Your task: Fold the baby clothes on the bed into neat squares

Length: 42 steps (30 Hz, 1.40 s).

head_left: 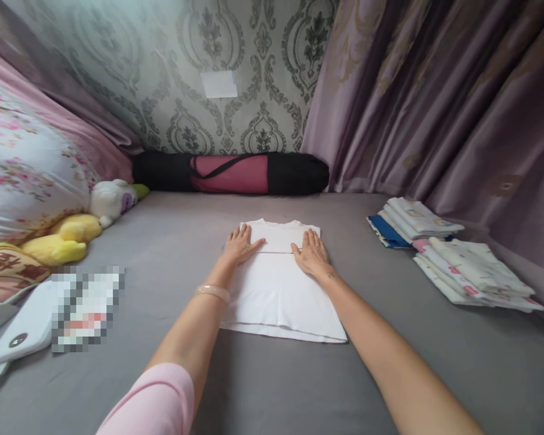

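Note:
A white shirt (283, 296) lies flat on the grey bed sheet, its neckline at the far end and its hem toward me. Across its upper part runs a folded-over section with a straight crosswise edge. My left hand (241, 243) rests flat on the left side of that section, fingers stretched out and thumb pointing inward. On the right side, my right hand (312, 252) lies in the same way, palm down with fingers extended. Neither hand grips the cloth. A pale bangle (212, 293) circles my left wrist.
To the right are two stacks of folded clothes, a farther stack (419, 217) and a nearer stack (474, 272). A black and maroon roll bag (231, 173) lies along the wall. Plush toys (58, 238), a pillow (22, 163) and a white device with cords (25, 329) are left.

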Tool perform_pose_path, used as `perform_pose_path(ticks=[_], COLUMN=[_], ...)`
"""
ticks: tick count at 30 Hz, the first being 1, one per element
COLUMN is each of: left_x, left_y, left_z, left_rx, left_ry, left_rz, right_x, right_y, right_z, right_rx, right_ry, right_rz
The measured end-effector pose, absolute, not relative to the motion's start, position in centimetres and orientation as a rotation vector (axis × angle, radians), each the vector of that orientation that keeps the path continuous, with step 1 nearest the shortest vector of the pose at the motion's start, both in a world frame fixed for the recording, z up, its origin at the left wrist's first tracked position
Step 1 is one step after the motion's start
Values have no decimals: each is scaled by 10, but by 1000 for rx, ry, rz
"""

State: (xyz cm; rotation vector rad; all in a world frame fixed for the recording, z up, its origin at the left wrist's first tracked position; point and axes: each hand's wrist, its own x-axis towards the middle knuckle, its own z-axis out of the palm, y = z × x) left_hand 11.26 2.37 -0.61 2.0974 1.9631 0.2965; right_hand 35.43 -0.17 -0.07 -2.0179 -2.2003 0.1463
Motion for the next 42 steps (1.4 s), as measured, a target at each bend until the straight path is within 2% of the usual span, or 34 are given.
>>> perform_pose_path(ticks=[6,12,16,28,36,42], left_x=[86,139,149,94,91,101], left_y=[29,26,26,21,20,-5], left_z=[5,15,4,-1,-3,11], left_rx=[2279,2550,2504,2333,2398,2716], left_ry=[1791,1664,1691,1762,1742,1738], left_rz=[128,173,141,128,178,197], right_x=[354,316,304,354,394,393], right_y=[7,-2,-6,3,7,-15], right_z=[19,23,8,8,-2,4], right_rx=[-2091,-1657,-1591,-1740,-1549,-1412], right_ry=[-2251,-2530,-2559,-2544,-2566,-2639], right_rz=[318,264,306,226,190,110])
